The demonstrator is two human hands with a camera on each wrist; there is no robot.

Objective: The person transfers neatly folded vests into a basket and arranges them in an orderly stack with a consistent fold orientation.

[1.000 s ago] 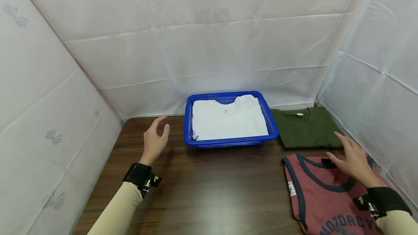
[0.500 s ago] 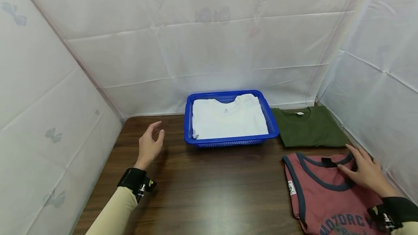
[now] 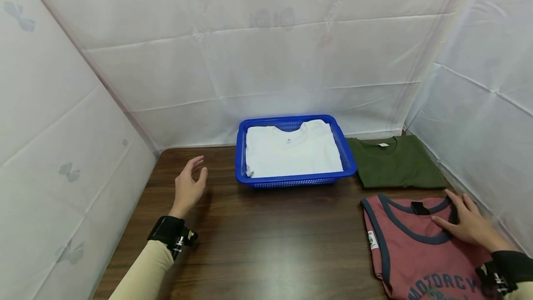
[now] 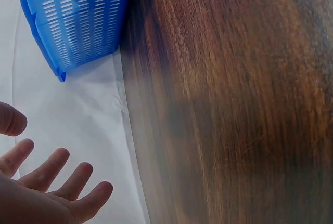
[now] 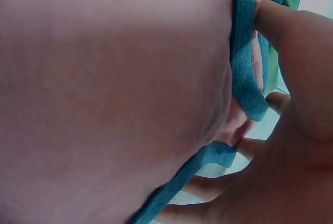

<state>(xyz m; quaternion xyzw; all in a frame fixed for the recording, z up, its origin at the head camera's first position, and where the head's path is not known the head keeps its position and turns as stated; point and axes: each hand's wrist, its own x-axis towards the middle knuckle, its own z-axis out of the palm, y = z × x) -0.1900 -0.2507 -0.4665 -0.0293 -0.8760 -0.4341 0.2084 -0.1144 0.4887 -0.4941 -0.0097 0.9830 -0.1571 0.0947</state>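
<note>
A red tank top (image 3: 416,258) with dark blue trim lies flat at the table's front right. My right hand (image 3: 466,221) rests on its neckline, fingers spread and straight. Seen from the right wrist, the thumb and fingers of that hand (image 5: 291,130) touch the blue trim of the tank top (image 5: 104,78). My left hand (image 3: 189,186) hovers open above the bare wood, left of the blue basket (image 3: 291,181), holding nothing. The left wrist view shows its relaxed fingers (image 4: 47,193) apart from the basket's corner (image 4: 78,21). A folded white shirt (image 3: 291,152) fills the basket.
A folded green shirt (image 3: 395,163) lies right of the basket, behind the tank top. The dark wooden table (image 3: 270,244) is enclosed by white fabric walls at the left, back and right. The table's far edge meets the fabric wall (image 4: 67,115).
My right hand has drawn back from the green shirt's edge and settled on the tank top's neckline. My left hand has drifted slightly left and lower.
</note>
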